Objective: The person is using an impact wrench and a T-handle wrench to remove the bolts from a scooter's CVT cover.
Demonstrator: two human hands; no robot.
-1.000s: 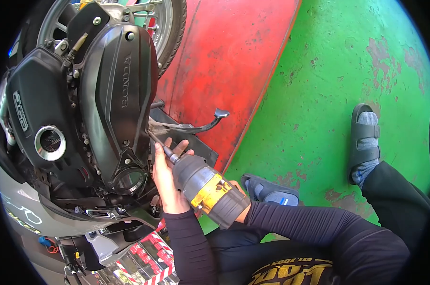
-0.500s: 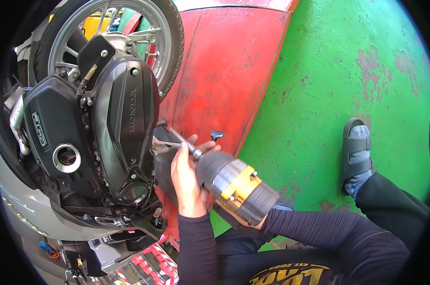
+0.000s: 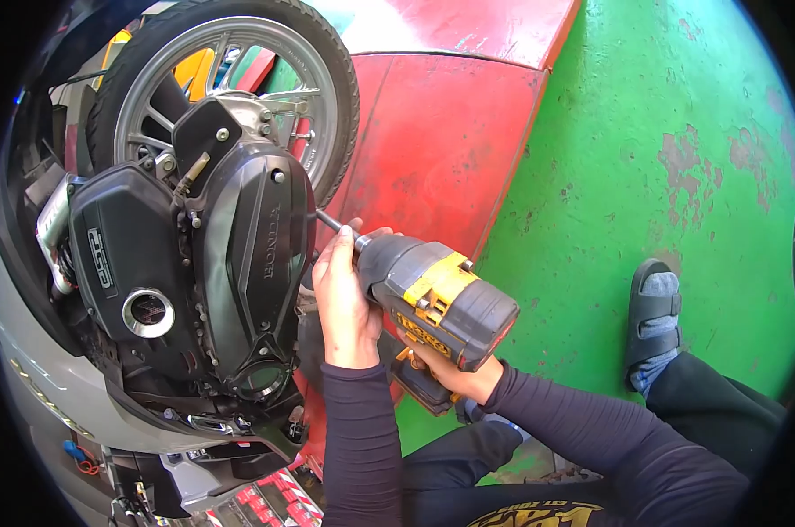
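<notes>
The right hand (image 3: 443, 369) grips a black-and-yellow drill (image 3: 432, 285). The left hand (image 3: 345, 299) curls around its front. A thin grey metal rod (image 3: 329, 220) points at a long black cover (image 3: 255, 250).

Left hand (image 3: 346, 303), frame centre: thumb (image 3: 342, 246) pointing up, fingers partly hidden. Sleeved left forearm (image 3: 360, 439) near vertical from lower edge. Right hand (image 3: 454, 371), below centre, closed in grip; sleeved right forearm (image 3: 582, 422) slanting in from lower right.
</notes>
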